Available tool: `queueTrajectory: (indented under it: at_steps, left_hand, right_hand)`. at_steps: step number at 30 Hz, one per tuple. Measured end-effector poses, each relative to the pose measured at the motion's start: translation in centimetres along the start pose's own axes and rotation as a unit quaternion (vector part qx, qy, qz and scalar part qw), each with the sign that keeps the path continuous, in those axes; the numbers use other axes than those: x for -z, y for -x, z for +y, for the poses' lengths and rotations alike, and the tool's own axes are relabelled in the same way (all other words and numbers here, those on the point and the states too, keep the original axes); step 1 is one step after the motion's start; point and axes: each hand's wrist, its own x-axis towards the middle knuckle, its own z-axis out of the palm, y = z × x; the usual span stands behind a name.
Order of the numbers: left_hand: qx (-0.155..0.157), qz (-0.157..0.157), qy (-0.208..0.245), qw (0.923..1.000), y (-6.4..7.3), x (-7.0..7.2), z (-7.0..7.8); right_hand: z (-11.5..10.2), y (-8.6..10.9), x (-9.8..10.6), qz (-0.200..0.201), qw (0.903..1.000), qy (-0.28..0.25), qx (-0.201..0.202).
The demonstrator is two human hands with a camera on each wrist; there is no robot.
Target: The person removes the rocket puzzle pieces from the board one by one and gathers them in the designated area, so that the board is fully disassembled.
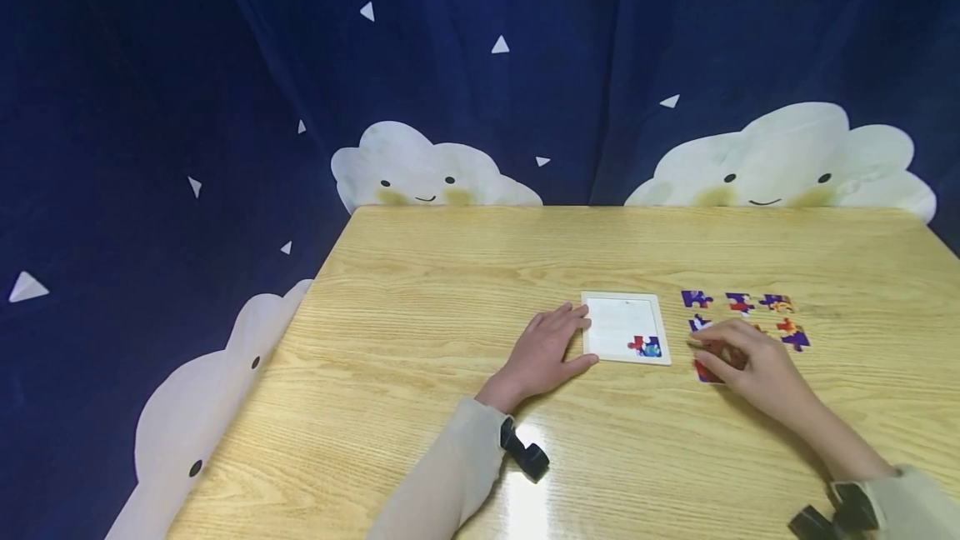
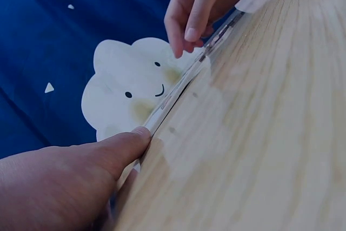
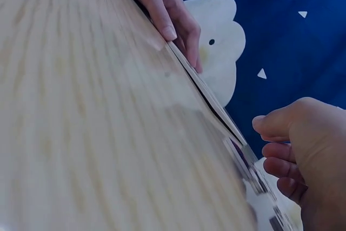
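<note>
In the head view a white square puzzle tray (image 1: 620, 297) lies on the table, with a red piece (image 1: 636, 343) and a blue-green piece (image 1: 651, 347) in its lower right corner. My left hand (image 1: 546, 348) rests at the tray's left side, its fingers and thumb spread and touching the rim. Over the loose puzzle pieces to the right of the tray hovers my right hand (image 1: 757, 365), fingers bent and thumb apart from them. Nothing shows between its fingertips in the right wrist view. Below it, a red piece (image 1: 705, 373) is partly hidden by the hand.
Several loose pieces lie around the right hand, among them a purple one (image 1: 696, 299), a purple-red one (image 1: 739, 302) and an orange-purple one (image 1: 793, 335). Behind the wooden table (image 1: 420, 290) hangs a dark blue curtain (image 1: 450, 65) with white clouds.
</note>
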Motion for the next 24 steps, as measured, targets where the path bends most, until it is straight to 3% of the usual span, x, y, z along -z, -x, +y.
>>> queueTrajectory:
  at_steps: [12, 24]
  left_hand:
    - [0.001, -0.001, -0.006, 1.0000, 0.0, 0.0, -0.1]
    - [0.002, -0.004, -0.015, 0.9999, -0.1, 0.2, 0.0]
  right_hand:
    - [-1.2, -1.7, -2.3, -0.026, 0.9987, -0.026, 0.036]
    - [-1.6, -2.9, -3.7, -0.064, 0.9961, -0.008, 0.060]
